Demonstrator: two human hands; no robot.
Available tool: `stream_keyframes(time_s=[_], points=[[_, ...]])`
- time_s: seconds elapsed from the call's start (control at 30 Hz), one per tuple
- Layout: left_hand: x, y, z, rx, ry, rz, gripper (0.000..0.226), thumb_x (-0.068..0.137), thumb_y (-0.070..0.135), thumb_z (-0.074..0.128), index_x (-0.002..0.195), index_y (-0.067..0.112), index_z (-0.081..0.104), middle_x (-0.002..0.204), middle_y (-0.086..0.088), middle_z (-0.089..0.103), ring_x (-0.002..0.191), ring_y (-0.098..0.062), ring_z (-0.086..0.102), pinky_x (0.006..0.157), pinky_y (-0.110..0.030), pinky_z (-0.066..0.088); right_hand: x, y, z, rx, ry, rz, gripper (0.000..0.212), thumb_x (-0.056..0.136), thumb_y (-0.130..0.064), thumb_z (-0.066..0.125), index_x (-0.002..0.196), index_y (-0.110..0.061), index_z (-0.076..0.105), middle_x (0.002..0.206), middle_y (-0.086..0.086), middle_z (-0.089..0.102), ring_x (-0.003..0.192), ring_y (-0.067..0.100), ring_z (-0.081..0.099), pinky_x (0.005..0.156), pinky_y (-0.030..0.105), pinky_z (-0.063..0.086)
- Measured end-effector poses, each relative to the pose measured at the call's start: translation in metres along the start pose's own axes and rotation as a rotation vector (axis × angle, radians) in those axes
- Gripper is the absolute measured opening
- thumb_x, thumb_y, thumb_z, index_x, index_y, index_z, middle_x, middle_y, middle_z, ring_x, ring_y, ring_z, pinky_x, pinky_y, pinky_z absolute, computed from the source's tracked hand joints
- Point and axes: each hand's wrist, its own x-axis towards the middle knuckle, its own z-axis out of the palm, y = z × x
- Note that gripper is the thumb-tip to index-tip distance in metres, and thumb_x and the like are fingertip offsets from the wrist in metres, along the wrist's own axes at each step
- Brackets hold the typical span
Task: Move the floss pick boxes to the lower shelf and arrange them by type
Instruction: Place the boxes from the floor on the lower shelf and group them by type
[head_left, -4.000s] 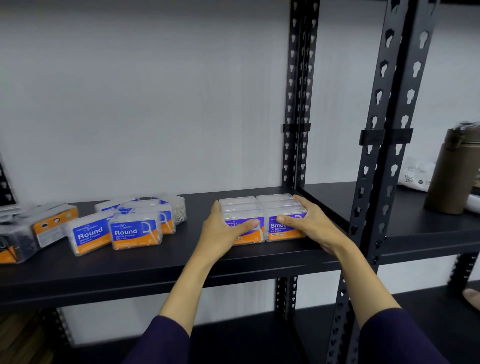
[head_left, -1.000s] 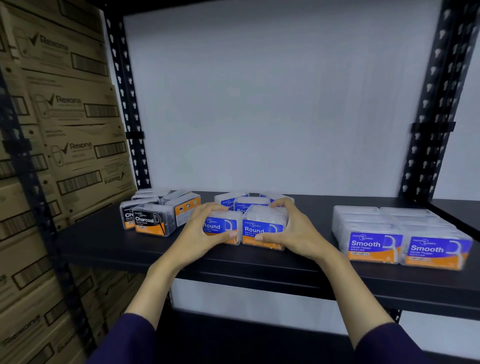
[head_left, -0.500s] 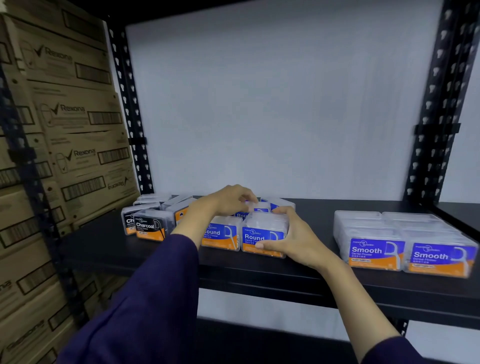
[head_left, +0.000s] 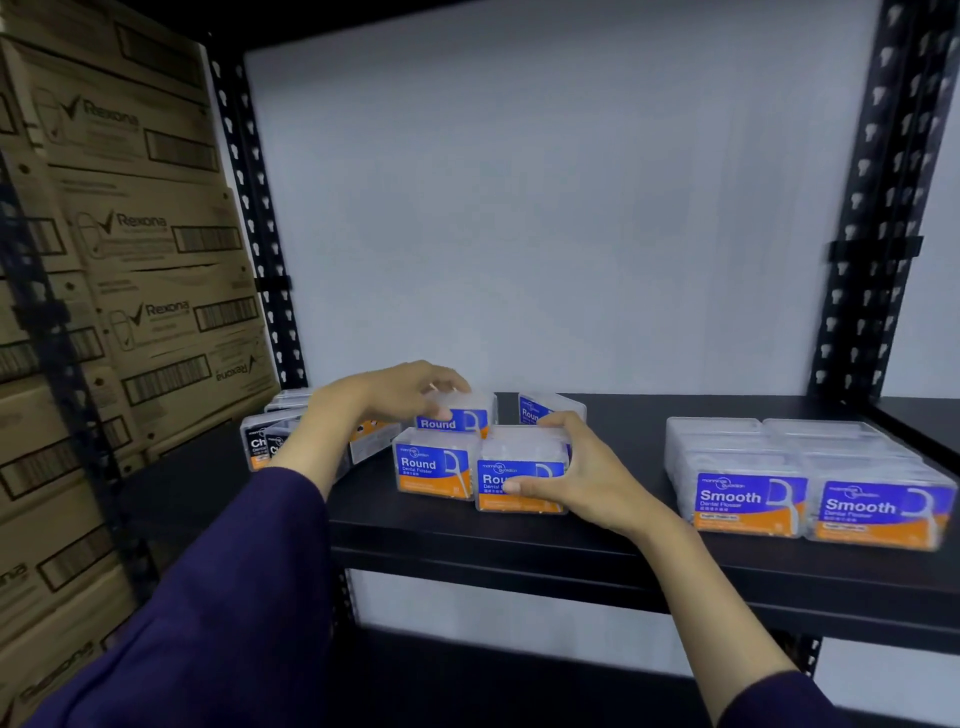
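Observation:
Clear floss pick boxes with blue and orange labels sit on a black shelf (head_left: 597, 551). My left hand (head_left: 384, 397) grips a rear "Round" box (head_left: 457, 415) from above, lifted slightly behind the front row. My right hand (head_left: 576, 478) holds the front right "Round" box (head_left: 519, 480) on the shelf. Beside it stands another front "Round" box (head_left: 434, 467), and a further one (head_left: 545, 408) lies at the back. "Charcoal" boxes (head_left: 262, 441) stand at the left, partly hidden by my left arm. "Smooth" boxes (head_left: 810, 478) form a neat block at the right.
Stacked brown Rexona cartons (head_left: 130, 291) fill the neighbouring bay on the left. Black perforated uprights stand at the left (head_left: 249, 197) and right (head_left: 878, 208). A white back wall closes the bay. A lower shelf level shows dimly below.
My left hand has left the front left Round box, reached to the rear row and taken a Round box there. My right hand stays on the front right box.

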Motion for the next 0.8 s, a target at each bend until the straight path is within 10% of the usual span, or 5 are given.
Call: stream_keyframes(time_s=[0.23, 0.8], points=[[-0.019, -0.004, 0.013, -0.159, -0.019, -0.023, 0.023, 0.100, 0.031, 0.045, 0.115, 0.026, 0.062, 0.131, 0.001, 0.059, 0.117, -0.013, 0.055, 0.098, -0.032, 0.047, -0.003, -0.002, -0.001, -0.018, 0.008, -0.004, 0.076, 0.063, -0.044, 0.085, 0.124, -0.026, 0.042, 0.113, -0.009, 0.056, 0.098, 0.001, 0.059, 0.074, 0.014, 0.052], [-0.040, 0.002, 0.060, -0.206, 0.241, 0.074, 0.065, 0.073, 0.048, 0.077, 0.132, 0.035, 0.051, 0.134, 0.015, 0.048, 0.120, -0.003, 0.046, 0.098, -0.023, 0.041, -0.002, -0.002, -0.001, -0.099, -0.015, -0.028, 0.082, 0.070, -0.040, 0.081, 0.136, -0.023, 0.036, 0.118, -0.012, 0.049, 0.096, -0.006, 0.054, 0.068, 0.005, 0.046]])
